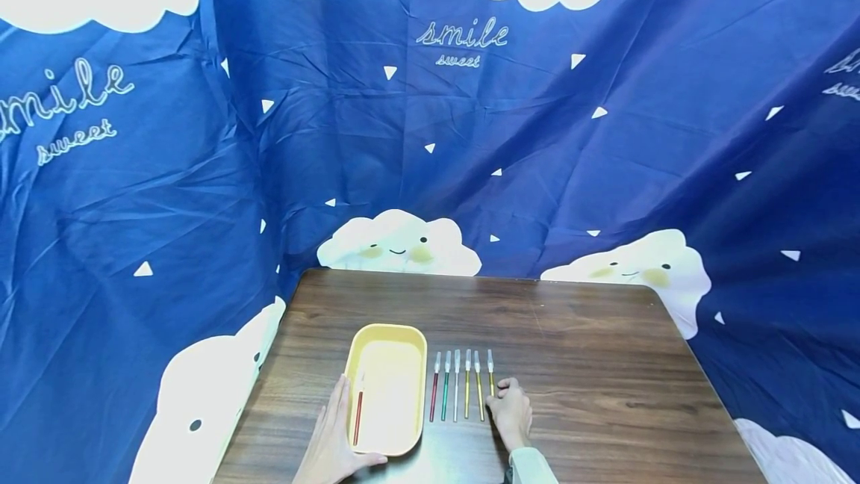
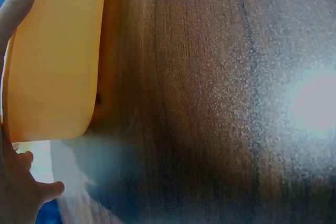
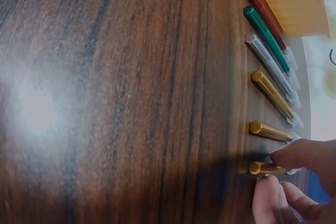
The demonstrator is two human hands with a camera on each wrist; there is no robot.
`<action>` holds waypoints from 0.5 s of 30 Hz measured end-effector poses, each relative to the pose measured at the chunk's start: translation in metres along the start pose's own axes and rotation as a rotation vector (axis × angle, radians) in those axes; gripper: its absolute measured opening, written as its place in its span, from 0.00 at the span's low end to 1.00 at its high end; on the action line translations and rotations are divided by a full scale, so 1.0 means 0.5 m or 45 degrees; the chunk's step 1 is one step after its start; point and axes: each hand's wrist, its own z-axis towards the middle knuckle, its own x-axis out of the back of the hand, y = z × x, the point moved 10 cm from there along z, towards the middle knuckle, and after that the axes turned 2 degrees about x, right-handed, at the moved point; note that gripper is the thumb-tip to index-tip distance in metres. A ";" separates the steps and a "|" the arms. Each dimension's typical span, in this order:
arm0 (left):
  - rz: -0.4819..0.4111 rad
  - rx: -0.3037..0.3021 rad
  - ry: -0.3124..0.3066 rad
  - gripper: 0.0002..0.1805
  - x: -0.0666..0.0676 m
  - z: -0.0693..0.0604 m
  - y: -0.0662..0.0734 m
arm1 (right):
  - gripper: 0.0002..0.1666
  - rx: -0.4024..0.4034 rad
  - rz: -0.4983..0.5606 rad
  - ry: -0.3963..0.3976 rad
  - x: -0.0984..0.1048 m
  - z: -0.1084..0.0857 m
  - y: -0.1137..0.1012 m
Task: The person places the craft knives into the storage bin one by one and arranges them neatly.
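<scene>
In the head view a yellow tray [image 1: 387,332] stands on the table, with a red-handled craft knife [image 1: 358,418] lying in it. My left hand [image 1: 331,443] rests against the tray's near-left corner, fingers straight along the left side and thumb on the near edge. To the tray's right, capped craft knives lie in a row: red [image 1: 434,396], green [image 1: 446,396], silver [image 1: 456,394] and three gold. At the row's right end, my right hand [image 1: 512,415] pinches the last gold craft knife [image 3: 268,168] between thumb and fingers. Its cap is partly hidden in the right wrist view.
The brown wooden table [image 1: 605,364] extends to the right of my right hand and behind the tray. A blue curtain [image 1: 416,118] with white clouds hangs behind and at both sides of the table.
</scene>
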 end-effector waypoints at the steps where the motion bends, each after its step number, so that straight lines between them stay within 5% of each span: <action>1: 0.001 0.011 -0.011 0.88 -0.001 0.000 -0.001 | 0.19 0.004 -0.005 0.004 0.000 0.000 -0.001; 7: 0.002 0.097 -0.080 0.90 -0.010 0.003 -0.009 | 0.15 0.022 -0.042 -0.006 0.005 0.000 -0.009; 15: -0.002 0.116 -0.095 0.91 -0.011 0.005 -0.013 | 0.12 0.041 -0.036 -0.020 0.012 0.005 -0.019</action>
